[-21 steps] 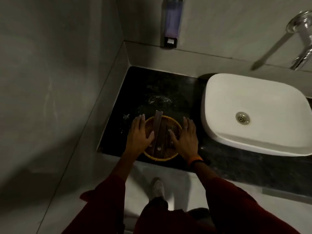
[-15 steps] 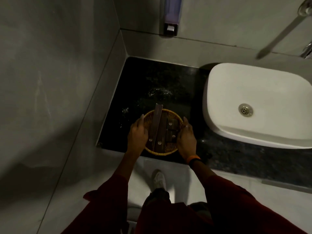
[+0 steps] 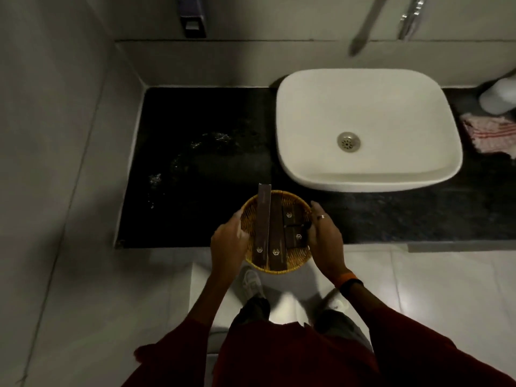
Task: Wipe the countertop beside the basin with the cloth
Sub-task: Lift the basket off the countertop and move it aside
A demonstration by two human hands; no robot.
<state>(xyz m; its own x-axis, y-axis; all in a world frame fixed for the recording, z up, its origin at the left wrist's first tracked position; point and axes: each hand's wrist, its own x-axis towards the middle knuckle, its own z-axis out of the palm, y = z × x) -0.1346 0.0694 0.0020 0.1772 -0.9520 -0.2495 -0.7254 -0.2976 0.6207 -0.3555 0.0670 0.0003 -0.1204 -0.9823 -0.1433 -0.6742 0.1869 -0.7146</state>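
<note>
A tiled bathroom: white basin [image 3: 368, 129] on dark countertop [image 3: 201, 152]; wall soap dispenser [image 3: 192, 16].

Basket [image 3: 276, 261] now partly off countertop [image 3: 195, 163].

Round wicker basket [image 3: 276, 263] holding dark brown boxes [image 3: 264, 222] with small gold emblems, overhanging the front edge, wall-mounted soap dispenser [image 3: 192, 16] above, chrome tap [image 3: 410, 16] at upper right, white container [image 3: 499, 97] at far right, pale floor tiles [image 3: 446, 289] below
</note>
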